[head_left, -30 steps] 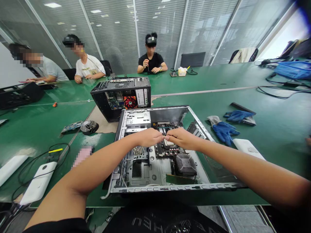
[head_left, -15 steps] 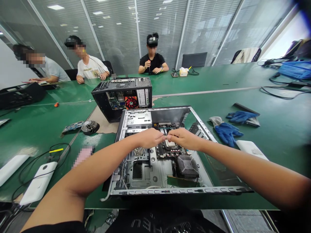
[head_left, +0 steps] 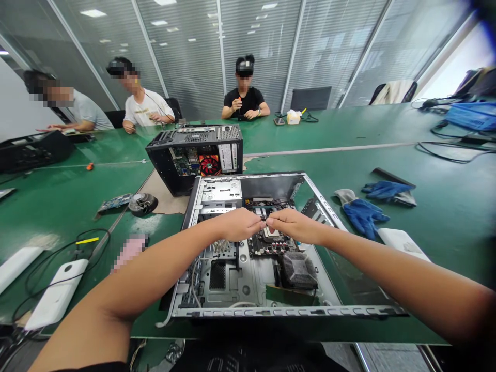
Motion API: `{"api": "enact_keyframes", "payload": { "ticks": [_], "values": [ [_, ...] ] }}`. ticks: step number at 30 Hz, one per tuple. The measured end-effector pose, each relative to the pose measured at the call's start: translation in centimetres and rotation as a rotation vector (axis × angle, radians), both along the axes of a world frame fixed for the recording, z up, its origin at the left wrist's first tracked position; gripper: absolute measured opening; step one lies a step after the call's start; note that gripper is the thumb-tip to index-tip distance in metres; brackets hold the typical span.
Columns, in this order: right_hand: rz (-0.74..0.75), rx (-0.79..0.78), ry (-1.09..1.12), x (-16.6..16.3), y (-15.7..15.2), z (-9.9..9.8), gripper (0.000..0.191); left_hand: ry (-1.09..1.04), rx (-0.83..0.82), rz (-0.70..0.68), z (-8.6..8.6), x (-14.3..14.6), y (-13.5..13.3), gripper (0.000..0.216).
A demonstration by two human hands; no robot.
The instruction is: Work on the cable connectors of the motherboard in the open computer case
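Both left hand [head_left: 240, 224] and right hand [head_left: 295, 224] meet above the motherboard [head_left: 267, 247], fingers [head_left: 277, 222] nearly closed; whether holding something, I cannot tell. Cooler [head_left: 298, 270] lies at five o'clock from them. Light, steady touch seems wise.

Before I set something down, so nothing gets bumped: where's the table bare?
The green table looks bare beyond the opened case, between the black computer case and blue gloves, and right of the gloves. Crowded: left foreground, with white devices, and the opened case, with left hand and right hand over the motherboard.
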State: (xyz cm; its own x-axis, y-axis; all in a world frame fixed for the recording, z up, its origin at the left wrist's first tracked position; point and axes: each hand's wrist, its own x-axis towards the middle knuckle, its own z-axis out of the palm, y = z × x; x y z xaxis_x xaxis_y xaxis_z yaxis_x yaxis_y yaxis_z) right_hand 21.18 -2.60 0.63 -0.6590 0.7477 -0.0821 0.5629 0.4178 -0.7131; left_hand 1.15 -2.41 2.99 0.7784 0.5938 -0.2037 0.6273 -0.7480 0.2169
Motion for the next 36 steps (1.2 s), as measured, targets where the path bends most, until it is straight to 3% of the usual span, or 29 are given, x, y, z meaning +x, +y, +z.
{"api": "enact_keyframes", "payload": {
  "ticks": [6,14,23,31,36],
  "values": [
    [-0.004,0.088,-0.017,-0.13,0.14,-0.21,0.038,0.015,-0.007,0.016,-0.19,-0.08,0.19,0.049],
    [0.017,-0.008,0.010,0.02,-0.02,-0.17,0.046,0.038,0.001,-0.018,-0.22,0.08,0.01,0.047],
    [-0.018,0.115,-0.008,0.00,-0.28,-0.12,0.038,-0.066,-0.004,0.041,-0.20,-0.04,0.05,0.048],
    [-0.002,0.001,0.041,0.23,-0.26,0.15,0.046,-0.101,-0.034,0.025,-0.16,0.15,-0.09,0.046],
    [0.017,0.087,0.006,0.15,-0.28,-0.09,0.040,-0.122,-0.095,0.048,-0.22,-0.04,0.07,0.045]
  ]
}}
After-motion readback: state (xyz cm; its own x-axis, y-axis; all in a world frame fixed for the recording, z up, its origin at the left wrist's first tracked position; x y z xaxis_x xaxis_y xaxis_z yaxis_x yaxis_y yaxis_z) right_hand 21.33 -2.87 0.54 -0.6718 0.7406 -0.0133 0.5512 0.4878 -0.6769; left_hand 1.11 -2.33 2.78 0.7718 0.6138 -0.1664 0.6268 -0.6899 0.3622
